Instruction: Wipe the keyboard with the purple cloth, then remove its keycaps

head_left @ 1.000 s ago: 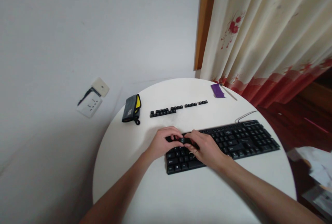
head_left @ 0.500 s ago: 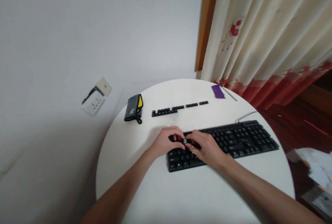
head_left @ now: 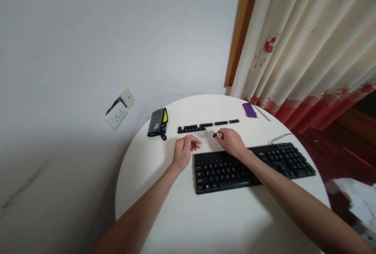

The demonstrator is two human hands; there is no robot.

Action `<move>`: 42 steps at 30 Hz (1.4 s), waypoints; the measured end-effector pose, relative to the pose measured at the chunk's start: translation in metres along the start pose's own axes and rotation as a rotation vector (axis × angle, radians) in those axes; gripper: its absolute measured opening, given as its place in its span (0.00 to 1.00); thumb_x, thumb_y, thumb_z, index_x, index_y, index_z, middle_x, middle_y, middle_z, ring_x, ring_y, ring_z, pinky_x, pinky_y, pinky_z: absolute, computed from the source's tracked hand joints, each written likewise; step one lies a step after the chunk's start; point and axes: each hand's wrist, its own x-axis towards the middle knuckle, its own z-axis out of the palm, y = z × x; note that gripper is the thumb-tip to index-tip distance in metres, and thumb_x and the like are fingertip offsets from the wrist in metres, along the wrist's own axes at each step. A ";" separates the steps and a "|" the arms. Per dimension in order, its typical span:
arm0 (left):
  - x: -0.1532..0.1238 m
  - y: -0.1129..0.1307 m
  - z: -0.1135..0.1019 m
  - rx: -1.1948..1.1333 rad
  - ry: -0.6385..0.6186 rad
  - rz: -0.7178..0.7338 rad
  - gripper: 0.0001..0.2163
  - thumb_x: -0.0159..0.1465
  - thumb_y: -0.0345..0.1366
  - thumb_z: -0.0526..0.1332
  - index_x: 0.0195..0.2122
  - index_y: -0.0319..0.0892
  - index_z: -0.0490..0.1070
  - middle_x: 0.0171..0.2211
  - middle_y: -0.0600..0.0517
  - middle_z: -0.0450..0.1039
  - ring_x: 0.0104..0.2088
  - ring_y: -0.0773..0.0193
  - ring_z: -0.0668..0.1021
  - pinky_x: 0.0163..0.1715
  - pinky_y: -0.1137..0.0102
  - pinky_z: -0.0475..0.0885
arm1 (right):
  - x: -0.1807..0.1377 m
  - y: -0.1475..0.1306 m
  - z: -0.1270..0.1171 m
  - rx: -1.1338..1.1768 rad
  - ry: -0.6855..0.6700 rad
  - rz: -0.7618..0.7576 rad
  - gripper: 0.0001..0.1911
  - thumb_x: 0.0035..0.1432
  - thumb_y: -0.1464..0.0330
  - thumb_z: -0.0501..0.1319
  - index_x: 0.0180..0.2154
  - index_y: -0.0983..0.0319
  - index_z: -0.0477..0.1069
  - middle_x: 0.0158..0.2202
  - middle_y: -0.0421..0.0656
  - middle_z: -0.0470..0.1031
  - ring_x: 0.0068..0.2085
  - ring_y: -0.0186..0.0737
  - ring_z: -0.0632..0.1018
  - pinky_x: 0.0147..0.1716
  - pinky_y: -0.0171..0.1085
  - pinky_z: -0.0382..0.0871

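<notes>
My right hand (head_left: 232, 141) is above the back edge of the black keyboard (head_left: 232, 184), its fingers pinched on what looks like a small keycap puller (head_left: 219, 135). At the puller's tip sits a black keycap (head_left: 215, 135). My left hand (head_left: 184, 150) hovers left of the keyboard's back corner, fingers loosely curled and apart, holding nothing. Beyond both hands, loose black keycaps (head_left: 192, 129) stand in small groups along a line, two rows deep at the left. My right forearm hides part of the keyboard's middle.
The round white table (head_left: 141, 179) stands against the wall. A grey and yellow pouch (head_left: 157, 122) lies at its left edge. Toward the back right are a purple cloth (head_left: 249, 110) and a thin stick (head_left: 262, 113). The keyboard's cable (head_left: 279, 137) runs off behind it.
My hands have come apart. The right hand has moved away from me, off the keys toward the keycap row, with the puller and keycap. The left has moved off the keyboard and loosened.
</notes>
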 end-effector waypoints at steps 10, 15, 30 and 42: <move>0.002 -0.006 -0.004 0.010 0.024 -0.038 0.30 0.69 0.57 0.49 0.27 0.36 0.76 0.20 0.50 0.72 0.20 0.68 0.69 0.21 0.72 0.64 | 0.051 -0.009 0.023 -0.044 -0.082 0.079 0.10 0.62 0.66 0.59 0.37 0.63 0.78 0.38 0.50 0.81 0.40 0.44 0.79 0.35 0.33 0.63; 0.001 -0.008 -0.004 0.011 0.019 -0.036 0.29 0.70 0.55 0.49 0.28 0.36 0.76 0.20 0.50 0.71 0.20 0.69 0.69 0.21 0.72 0.64 | 0.055 -0.009 0.030 -0.046 -0.081 0.105 0.10 0.61 0.65 0.60 0.36 0.63 0.78 0.37 0.50 0.81 0.40 0.44 0.80 0.35 0.34 0.64; 0.001 -0.007 -0.004 0.021 0.016 -0.046 0.29 0.69 0.56 0.48 0.27 0.37 0.76 0.20 0.50 0.72 0.20 0.68 0.69 0.21 0.72 0.64 | 0.058 -0.014 0.038 -0.035 -0.052 0.170 0.11 0.62 0.65 0.59 0.39 0.62 0.78 0.40 0.52 0.81 0.43 0.47 0.80 0.38 0.36 0.67; 0.001 -0.006 -0.004 0.024 0.006 -0.059 0.29 0.69 0.56 0.49 0.27 0.37 0.76 0.20 0.50 0.71 0.20 0.68 0.69 0.21 0.72 0.64 | 0.057 -0.015 0.031 0.035 -0.004 0.155 0.09 0.60 0.66 0.61 0.35 0.64 0.78 0.36 0.50 0.81 0.38 0.45 0.79 0.35 0.35 0.65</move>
